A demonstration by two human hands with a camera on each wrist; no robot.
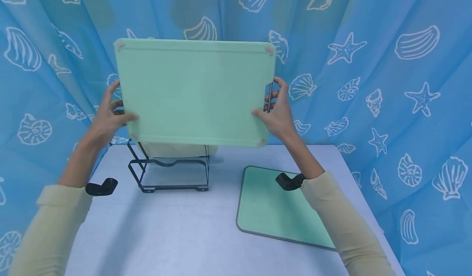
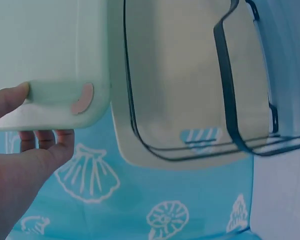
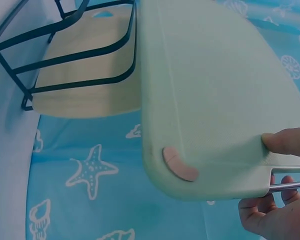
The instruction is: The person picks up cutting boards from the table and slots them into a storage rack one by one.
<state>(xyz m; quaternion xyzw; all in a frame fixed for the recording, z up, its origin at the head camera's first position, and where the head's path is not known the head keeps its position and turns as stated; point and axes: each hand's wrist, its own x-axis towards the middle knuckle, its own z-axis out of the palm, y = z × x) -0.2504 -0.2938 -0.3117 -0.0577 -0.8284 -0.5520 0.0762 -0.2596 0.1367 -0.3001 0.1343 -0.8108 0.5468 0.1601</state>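
White table (image 1: 199, 235), rack (image 1: 169, 165) below grip: left hand (image 1: 109, 116) and right hand (image 1: 277, 118) pinch board (image 1: 195, 91) at opposite short edges, probably stiff, lightish, slick, handle (image 3: 292, 186) surest.

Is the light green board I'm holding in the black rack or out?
Out: left hand and right hand hold the light green board up, its edge clear of the black rack in the left wrist view.
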